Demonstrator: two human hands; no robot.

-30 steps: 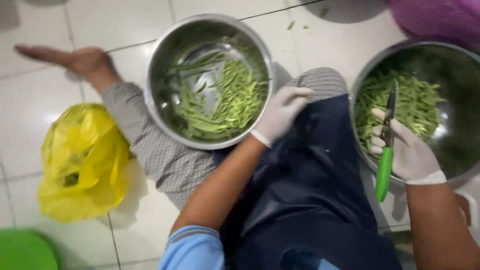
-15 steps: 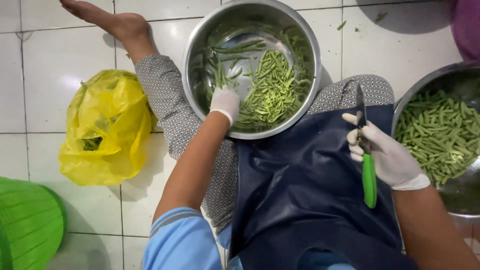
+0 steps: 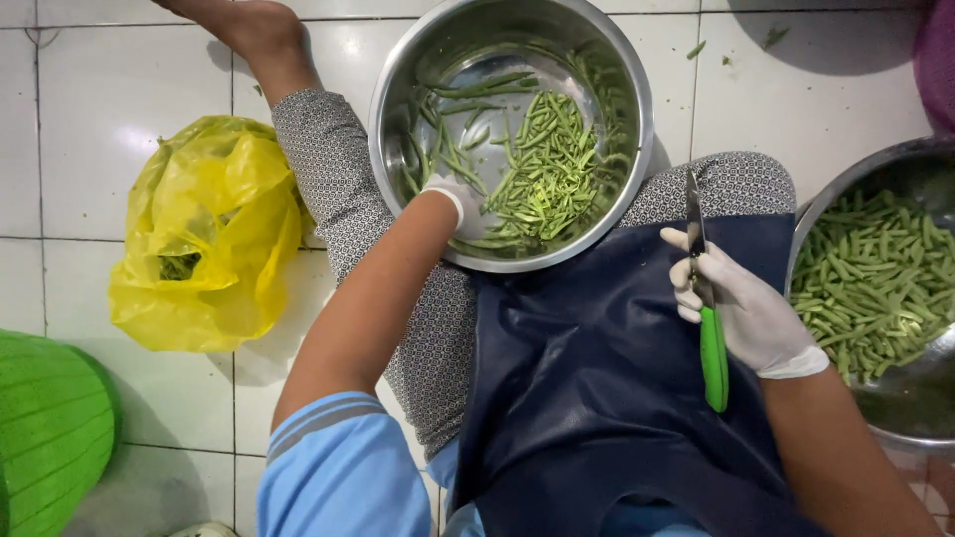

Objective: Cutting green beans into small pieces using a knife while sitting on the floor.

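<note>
My left hand (image 3: 453, 204), in a white glove, reaches down into a steel bowl (image 3: 637, 149) of green beans (image 3: 542, 179) that rests between my knees; whether its fingers grip any beans is hidden. My right hand (image 3: 741, 308), also gloved, holds a knife with a green handle (image 3: 712, 360), blade pointing up, over my dark blue apron (image 3: 597, 368). A second steel bowl (image 3: 826, 204) at the right holds more green beans (image 3: 885, 283), just right of the knife hand.
A crumpled yellow plastic bag (image 3: 204, 234) lies on the white tiled floor at the left. A green basket (image 3: 45, 428) sits at the lower left corner. My bare foot (image 3: 244, 20) stretches out at the top. A purple object (image 3: 935, 55) is at the upper right.
My left hand has gone from the bowl's rim down into the beans. My right hand with the knife has left the right bowl and come over the apron. The view shifted right.
</note>
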